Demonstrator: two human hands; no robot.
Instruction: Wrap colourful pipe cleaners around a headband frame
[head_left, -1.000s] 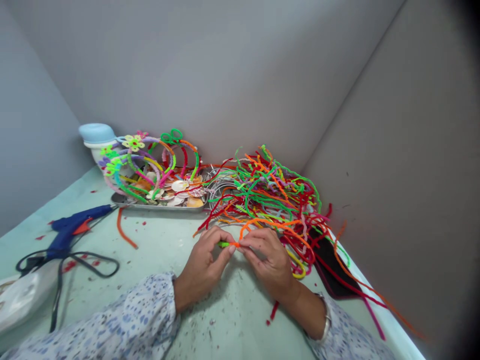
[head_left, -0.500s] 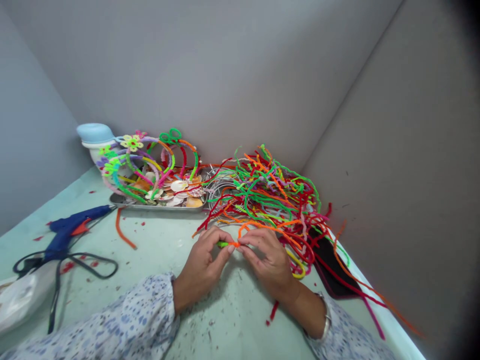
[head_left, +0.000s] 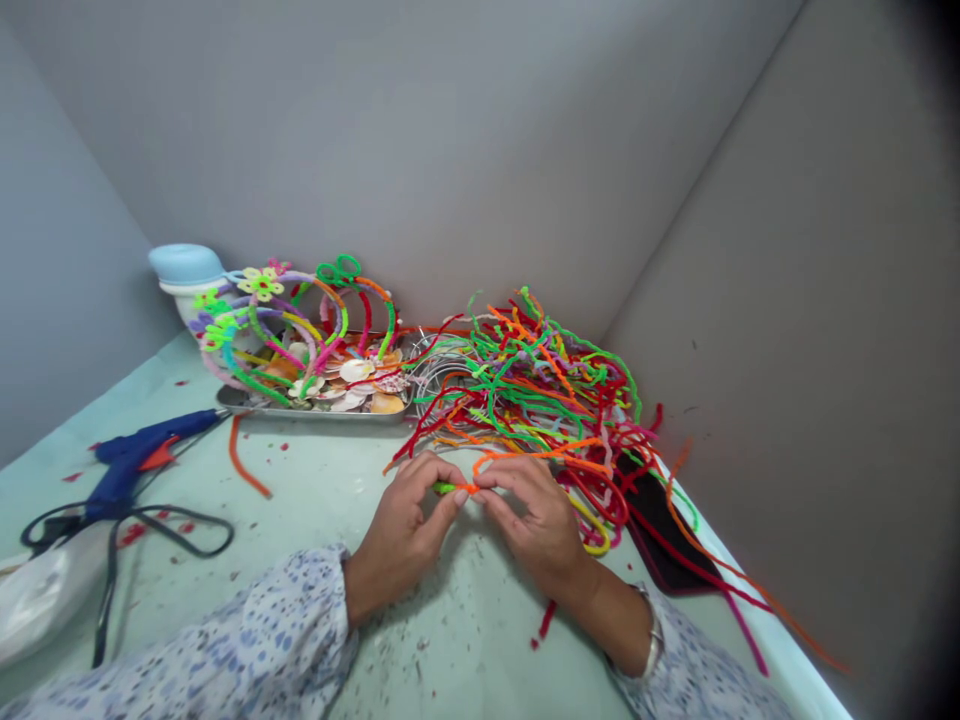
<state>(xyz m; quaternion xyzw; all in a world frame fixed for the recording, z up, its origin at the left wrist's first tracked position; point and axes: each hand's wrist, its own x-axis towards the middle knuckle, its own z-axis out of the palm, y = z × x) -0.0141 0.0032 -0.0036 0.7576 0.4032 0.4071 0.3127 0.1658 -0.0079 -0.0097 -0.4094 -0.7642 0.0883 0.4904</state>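
My left hand [head_left: 409, 520] and my right hand [head_left: 529, 520] meet low over the pale green table [head_left: 322, 490], fingertips pinched together. Between them is a short green pipe cleaner [head_left: 448, 488] joined to an orange pipe cleaner [head_left: 525, 457] that loops up and runs off to the right. The left fingers pinch the green end, the right fingers pinch the orange one. Just behind the hands lies a big tangled heap of coloured pipe cleaners [head_left: 540, 385].
A metal tray [head_left: 315, 408] at the back holds pipe-cleaner hoops, flowers and shells, with a white and blue jar [head_left: 184, 275] behind. A blue glue gun [head_left: 139, 458] with black cord lies left, a loose orange pipe cleaner [head_left: 244, 462] near it. A dark phone [head_left: 660, 535] lies right.
The orange loop above my right hand has flattened and drawn tighter. Both hands stay in the same place.
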